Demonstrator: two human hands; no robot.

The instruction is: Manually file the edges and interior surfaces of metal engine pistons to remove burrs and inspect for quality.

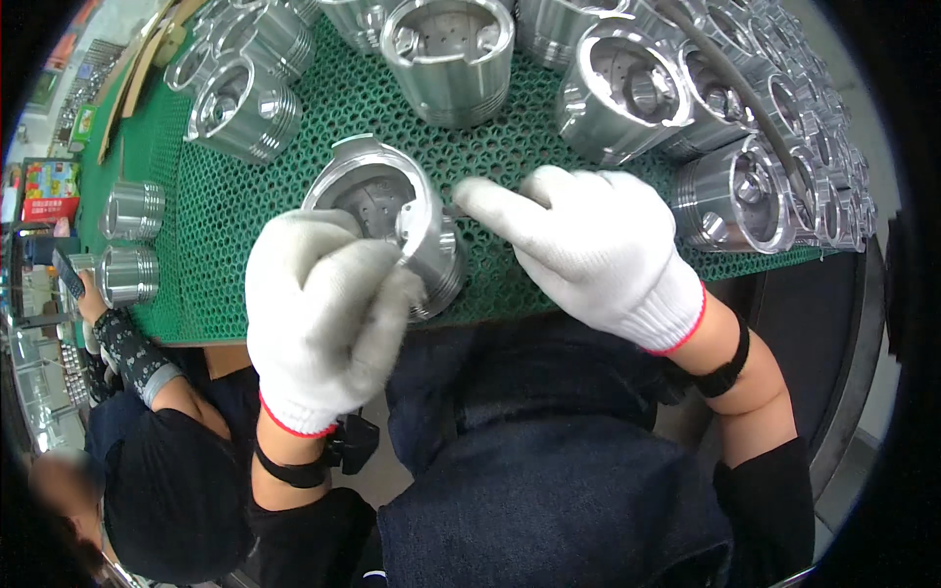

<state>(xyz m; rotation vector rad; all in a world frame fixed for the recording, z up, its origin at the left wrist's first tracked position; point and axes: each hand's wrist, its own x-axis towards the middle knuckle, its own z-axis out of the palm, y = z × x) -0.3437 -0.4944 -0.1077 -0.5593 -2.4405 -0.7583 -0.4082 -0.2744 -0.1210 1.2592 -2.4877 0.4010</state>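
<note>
A silvery metal piston stands at the table's near edge, its hollow open end tilted up toward me. My left hand, in a white knit glove, is closed at its near left rim, fingers curled over the wall; the hand hides that side, and the thumb is slightly blurred. To the right of the piston is my right hand, also gloved. Its index finger reaches toward the piston's side while the other fingers are curled in. A thin dark sliver shows by that fingertip, too small to make out.
Green perforated matting covers the table. Several more pistons stand behind, with a dense group at the right under a dark curved bar. Two pistons stand at the left, near a co-worker's hand and a cardboard strip.
</note>
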